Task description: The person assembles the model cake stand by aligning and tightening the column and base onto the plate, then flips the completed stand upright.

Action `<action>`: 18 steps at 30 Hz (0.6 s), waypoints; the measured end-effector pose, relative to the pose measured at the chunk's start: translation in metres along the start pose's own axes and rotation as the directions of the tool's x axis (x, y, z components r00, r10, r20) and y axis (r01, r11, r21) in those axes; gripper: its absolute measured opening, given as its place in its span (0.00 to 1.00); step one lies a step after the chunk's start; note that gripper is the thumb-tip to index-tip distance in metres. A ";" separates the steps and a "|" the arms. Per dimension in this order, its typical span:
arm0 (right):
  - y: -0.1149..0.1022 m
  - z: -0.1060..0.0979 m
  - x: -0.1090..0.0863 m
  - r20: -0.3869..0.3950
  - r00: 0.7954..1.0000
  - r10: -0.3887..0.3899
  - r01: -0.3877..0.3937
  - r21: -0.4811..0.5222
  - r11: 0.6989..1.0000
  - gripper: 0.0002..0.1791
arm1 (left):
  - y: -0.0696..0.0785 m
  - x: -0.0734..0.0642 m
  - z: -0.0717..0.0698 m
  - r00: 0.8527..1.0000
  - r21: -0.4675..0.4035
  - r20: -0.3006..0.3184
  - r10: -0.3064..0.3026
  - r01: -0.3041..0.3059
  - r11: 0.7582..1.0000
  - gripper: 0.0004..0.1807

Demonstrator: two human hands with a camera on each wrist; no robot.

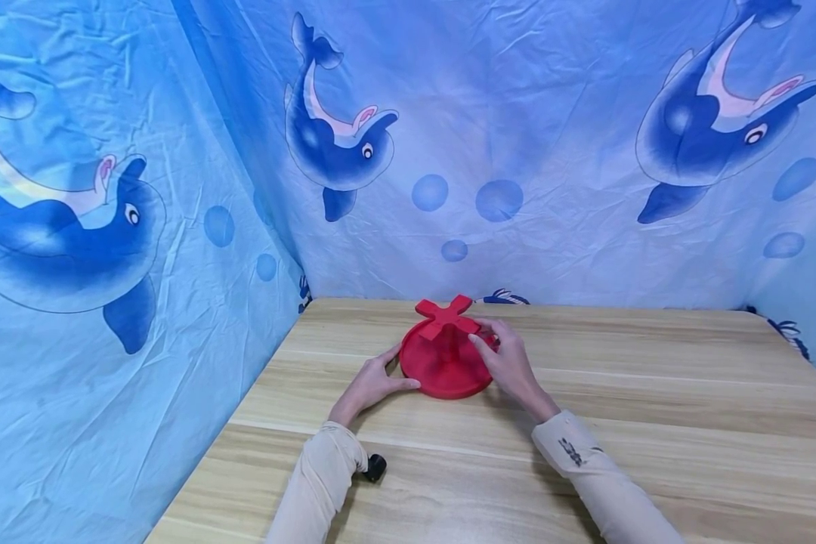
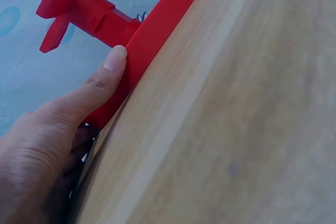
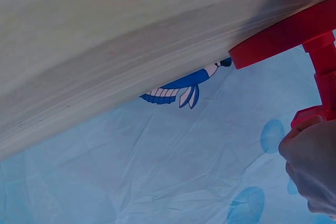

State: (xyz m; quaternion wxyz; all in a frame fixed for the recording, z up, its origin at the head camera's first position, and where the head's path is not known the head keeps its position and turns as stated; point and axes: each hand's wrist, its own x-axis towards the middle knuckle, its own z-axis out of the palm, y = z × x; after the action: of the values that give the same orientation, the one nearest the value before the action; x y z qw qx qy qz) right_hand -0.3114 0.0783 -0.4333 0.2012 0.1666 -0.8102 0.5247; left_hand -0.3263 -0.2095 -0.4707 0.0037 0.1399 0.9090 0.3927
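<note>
A red round base (image 1: 452, 385) with a raised rim lies flat on the wooden table. From its middle rises a red post (image 2: 107, 24), topped by a red four-armed cross piece (image 1: 445, 313). My left hand (image 1: 372, 387) holds the left side of the base, with the thumb on the near rim and the fingers round the far side. In the left wrist view the thumb (image 2: 107, 72) presses the rim. My right hand (image 1: 508, 361) pinches the right arm of the cross piece. In the right wrist view the fingers (image 3: 310, 150) partly hide that arm.
The wooden table (image 1: 653, 393) stretches around the base on all sides. Blue cloth (image 1: 551, 151) printed with dolphins hangs behind the table and along its left side. A small black object (image 1: 375, 468) sits at the left sleeve cuff.
</note>
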 end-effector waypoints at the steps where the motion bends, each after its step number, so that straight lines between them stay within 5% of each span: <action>1: 0.000 0.000 0.000 -0.005 1.000 -0.002 0.002 -0.001 1.000 0.22 | 0.000 0.000 0.000 1.000 -0.002 0.001 0.001 -0.001 1.000 0.55; 18: 0.002 0.000 -0.002 0.022 1.000 0.006 -0.006 0.000 1.000 0.24 | 0.001 0.000 -0.002 1.000 -0.001 0.016 0.007 -0.007 1.000 0.56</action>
State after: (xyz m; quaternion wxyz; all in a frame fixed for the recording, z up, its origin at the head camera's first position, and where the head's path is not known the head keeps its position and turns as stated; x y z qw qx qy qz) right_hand -0.3109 0.0791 -0.4354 0.1906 0.1702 -0.8129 0.5233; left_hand -0.3264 -0.2102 -0.4683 0.0096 0.1461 0.9082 0.3920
